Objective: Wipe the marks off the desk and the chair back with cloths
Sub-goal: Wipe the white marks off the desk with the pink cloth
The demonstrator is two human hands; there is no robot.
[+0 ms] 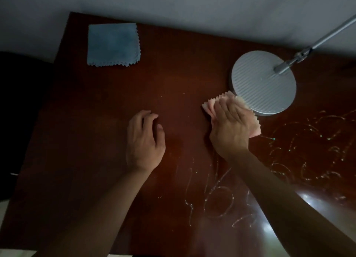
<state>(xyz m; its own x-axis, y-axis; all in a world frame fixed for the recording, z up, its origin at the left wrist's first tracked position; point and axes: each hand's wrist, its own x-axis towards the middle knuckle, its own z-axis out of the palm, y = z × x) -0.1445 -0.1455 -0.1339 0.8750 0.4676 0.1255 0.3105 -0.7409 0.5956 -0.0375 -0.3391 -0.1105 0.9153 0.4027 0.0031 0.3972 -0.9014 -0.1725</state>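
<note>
— Where is the pink cloth (pixel 238 114) lying against the grip?

— Under the right hand (pixel 228 127), which is pressing it flat to the dark red tabletop (pixel 107 106). The fingers are lying straight and close together on top, not curled round it; pinked edges are sticking out past the fingertips and along the hand's right side. The cloth's far corner is touching the rim of the grey lamp base (pixel 264 83).

— And the other grip?

— The left hand (pixel 144 141) is resting on the tabletop well to the left, fingers loosely bent, holding nothing.

— The marks?

— Pale scribbles (pixel 308 150) are showing to the right of the cloth and nearer the person, below the right wrist.

— The second cloth?

— A blue cloth (pixel 113 45) is lying flat at the far left corner, well apart from both hands.
</note>
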